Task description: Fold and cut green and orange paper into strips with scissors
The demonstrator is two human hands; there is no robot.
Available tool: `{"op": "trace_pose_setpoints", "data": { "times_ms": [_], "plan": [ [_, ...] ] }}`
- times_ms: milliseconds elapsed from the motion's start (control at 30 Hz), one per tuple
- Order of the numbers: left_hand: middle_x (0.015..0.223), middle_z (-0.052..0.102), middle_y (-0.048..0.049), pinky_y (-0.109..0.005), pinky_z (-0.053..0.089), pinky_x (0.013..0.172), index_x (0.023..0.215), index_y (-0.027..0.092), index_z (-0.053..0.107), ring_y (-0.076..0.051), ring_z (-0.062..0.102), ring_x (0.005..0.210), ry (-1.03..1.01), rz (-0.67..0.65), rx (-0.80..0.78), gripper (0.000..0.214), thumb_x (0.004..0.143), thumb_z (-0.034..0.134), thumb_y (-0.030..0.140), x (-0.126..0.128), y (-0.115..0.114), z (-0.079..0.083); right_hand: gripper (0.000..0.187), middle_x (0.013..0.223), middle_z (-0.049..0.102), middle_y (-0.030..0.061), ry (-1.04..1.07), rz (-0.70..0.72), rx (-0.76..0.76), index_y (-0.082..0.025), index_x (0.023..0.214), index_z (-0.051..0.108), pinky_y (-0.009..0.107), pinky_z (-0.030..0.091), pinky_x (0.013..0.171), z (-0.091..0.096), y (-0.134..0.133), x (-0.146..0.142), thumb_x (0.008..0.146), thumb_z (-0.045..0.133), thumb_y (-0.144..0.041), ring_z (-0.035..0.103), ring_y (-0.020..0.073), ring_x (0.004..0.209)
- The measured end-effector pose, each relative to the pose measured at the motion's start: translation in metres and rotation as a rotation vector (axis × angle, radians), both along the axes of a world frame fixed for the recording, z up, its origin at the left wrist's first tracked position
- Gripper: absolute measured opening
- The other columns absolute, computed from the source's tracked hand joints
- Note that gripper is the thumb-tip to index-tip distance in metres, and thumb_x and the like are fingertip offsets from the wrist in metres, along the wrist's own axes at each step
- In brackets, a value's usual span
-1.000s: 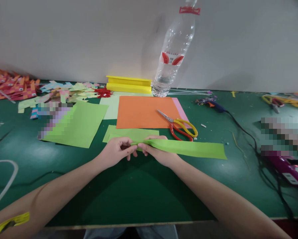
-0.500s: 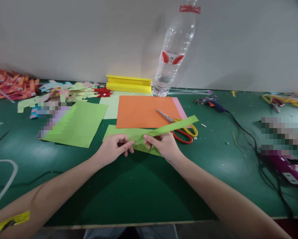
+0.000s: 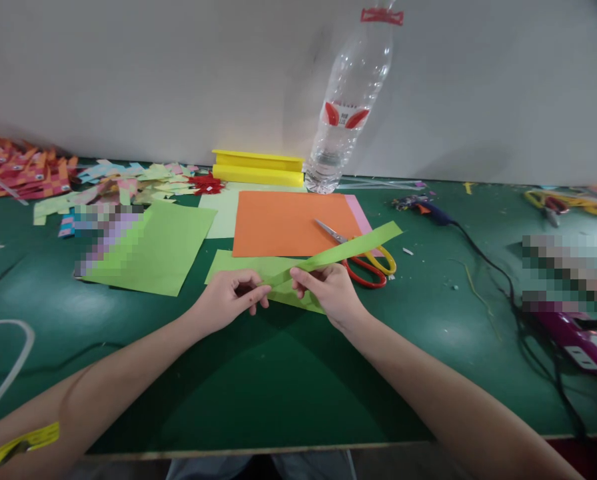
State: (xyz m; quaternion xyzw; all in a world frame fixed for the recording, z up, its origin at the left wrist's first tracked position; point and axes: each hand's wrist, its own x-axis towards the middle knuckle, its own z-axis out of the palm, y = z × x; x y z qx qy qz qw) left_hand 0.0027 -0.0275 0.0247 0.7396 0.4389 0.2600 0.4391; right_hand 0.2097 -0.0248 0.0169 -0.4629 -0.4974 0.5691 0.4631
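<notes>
A long strip of green paper is stretched between my two hands, its free end rising to the right over the scissors. My left hand pinches its left end between thumb and fingers. Further along, my right hand grips the strip with the thumb on top. Beneath them lies a green paper sheet, partly hidden by my hands. Scissors with red and yellow handles rest behind my right hand, blades on the orange paper.
Another green sheet lies to the left. Behind stand a clear plastic bottle and folded yellow paper. Paper pieces and orange-red folded shapes pile up at back left. A corded blue tool lies right.
The strip's free end has lifted slightly and turned more of its flat face into view. Both hands have shifted a little to the right, still holding it.
</notes>
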Motion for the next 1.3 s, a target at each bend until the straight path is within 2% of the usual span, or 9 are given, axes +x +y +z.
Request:
{"op": "trace_pose_setpoints", "data": {
  "times_ms": [167, 300, 667, 1300],
  "plan": [
    [0.065, 0.066, 0.0008, -0.019, 0.046, 0.053, 0.07, 0.016, 0.061, -0.008, 0.059, 0.051, -0.009, -0.007, -0.003, 0.03, 0.089, 0.055, 0.038, 0.0008, 0.0001, 0.0007, 0.021, 0.055, 0.06, -0.0014, 0.128, 0.001, -0.092, -0.018, 0.063, 0.068, 0.024, 0.048, 0.051, 0.0021, -0.0007, -0.0016, 0.067, 0.078, -0.036, 0.053, 0.0082, 0.049],
    [0.061, 0.065, 0.0017, -0.018, 0.046, 0.053, 0.071, 0.016, 0.062, -0.008, 0.057, 0.05, -0.005, -0.015, -0.007, 0.03, 0.089, 0.055, 0.038, 0.0011, -0.0007, 0.002, 0.02, 0.054, 0.06, -0.0023, 0.173, 0.011, -0.112, -0.018, 0.063, 0.068, 0.023, 0.047, 0.051, 0.0021, -0.0005, -0.0021, 0.066, 0.078, -0.034, 0.052, 0.0073, 0.048],
    [0.06, 0.064, 0.0016, -0.019, 0.043, 0.051, 0.071, 0.017, 0.062, -0.009, 0.058, 0.05, 0.001, -0.027, -0.008, 0.031, 0.09, 0.054, 0.04, 0.0004, 0.0006, -0.0016, 0.02, 0.053, 0.06, -0.0029, 0.15, 0.032, -0.078, -0.018, 0.065, 0.068, 0.024, 0.047, 0.051, -0.001, -0.0003, -0.0004, 0.068, 0.078, -0.034, 0.053, 0.0076, 0.047],
    [0.055, 0.061, 0.0025, -0.019, 0.042, 0.05, 0.069, 0.017, 0.063, -0.009, 0.055, 0.047, 0.012, -0.028, -0.004, 0.03, 0.089, 0.054, 0.038, 0.003, -0.0006, 0.0035, 0.026, 0.051, 0.058, -0.0031, 0.059, 0.004, -0.054, -0.018, 0.061, 0.063, 0.024, 0.046, 0.049, -0.0005, 0.0003, -0.0018, 0.068, 0.076, -0.04, 0.051, 0.0081, 0.045]
  ]
}}
